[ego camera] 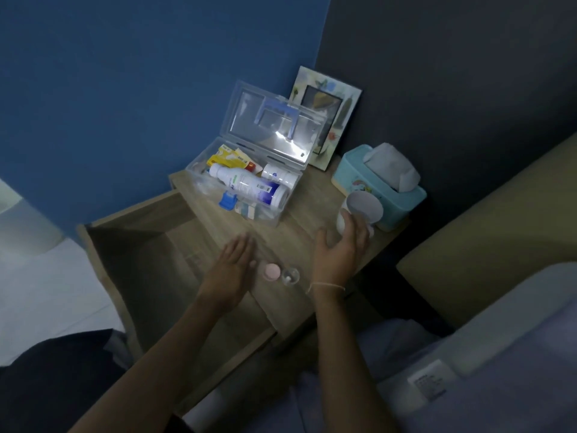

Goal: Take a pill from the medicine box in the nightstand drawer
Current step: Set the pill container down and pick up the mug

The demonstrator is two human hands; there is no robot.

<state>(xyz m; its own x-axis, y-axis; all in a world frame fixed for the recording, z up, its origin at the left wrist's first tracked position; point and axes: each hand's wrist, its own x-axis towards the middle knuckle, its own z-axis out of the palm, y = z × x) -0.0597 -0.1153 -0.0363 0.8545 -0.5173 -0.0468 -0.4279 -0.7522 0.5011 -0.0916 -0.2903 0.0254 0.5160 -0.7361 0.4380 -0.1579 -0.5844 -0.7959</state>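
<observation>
Head view: the clear medicine box [249, 185], lid up, sits on the wooden surface [312, 220] behind the open drawer [150, 245], near the blue wall [125, 89]. The left hand [232, 267] hovers flat with straight fingers. The right hand [340, 248] reaches round a white cup [363, 207]; its grip is unclear. Beside them stand a teal tissue box [352, 173] and a picture frame [327, 114].

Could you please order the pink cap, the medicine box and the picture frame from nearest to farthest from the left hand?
1. pink cap, just right of the left hand.
2. medicine box, farther back, lid open.
3. picture frame, behind the box, rearmost.
</observation>
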